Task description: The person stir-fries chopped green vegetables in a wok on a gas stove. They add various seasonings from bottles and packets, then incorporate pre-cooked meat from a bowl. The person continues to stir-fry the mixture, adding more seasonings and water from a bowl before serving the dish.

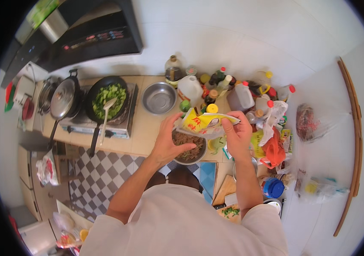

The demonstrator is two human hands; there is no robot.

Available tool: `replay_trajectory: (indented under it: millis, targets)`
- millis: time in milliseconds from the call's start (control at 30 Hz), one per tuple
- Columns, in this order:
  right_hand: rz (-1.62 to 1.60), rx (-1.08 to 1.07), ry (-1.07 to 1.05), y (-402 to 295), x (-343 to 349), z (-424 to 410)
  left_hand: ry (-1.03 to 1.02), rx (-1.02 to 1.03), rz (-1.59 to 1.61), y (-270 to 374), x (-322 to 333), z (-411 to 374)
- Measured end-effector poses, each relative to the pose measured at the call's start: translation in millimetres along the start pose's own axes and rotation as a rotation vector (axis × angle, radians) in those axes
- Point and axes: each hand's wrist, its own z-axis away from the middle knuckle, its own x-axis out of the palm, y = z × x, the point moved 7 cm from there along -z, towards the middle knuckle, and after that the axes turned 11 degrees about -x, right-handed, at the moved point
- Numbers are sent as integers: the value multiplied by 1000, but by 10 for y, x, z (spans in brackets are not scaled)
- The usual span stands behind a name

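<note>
My right hand [238, 134] grips the right end of a yellow and white seasoning packet [206, 124], thumb on its face. My left hand [169, 140] is at the packet's left end with thumb and fingers spread; whether a fingertip touches the packet is unclear. Beneath the packet and partly hidden by it and my left hand, a metal bowl [191, 162] holds brown minced or shredded food [190, 147]. An empty-looking steel bowl [159, 98] sits on the counter to the left, and a green lidded container [217, 144] stands just right of the food bowl.
On the gas stove [118, 131], a wok [97, 112] holds chopped greens and a spatula [106, 118]; a lidded pan [64, 97] is beside it. Bottles and jugs [190, 88] crowd the back. At right are a red plastic bag [274, 147], a cutting board [225, 188] and a knife [220, 206].
</note>
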Motion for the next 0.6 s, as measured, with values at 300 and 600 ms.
replay_trajectory:
  millis: [300, 600]
  targets:
    - [-299, 302, -133, 217, 874, -209, -94, -381, 750, -254, -294, 324]
    - [-505, 530, -142, 591, 1229, 204, 63, -387, 804, -460, -676, 364]
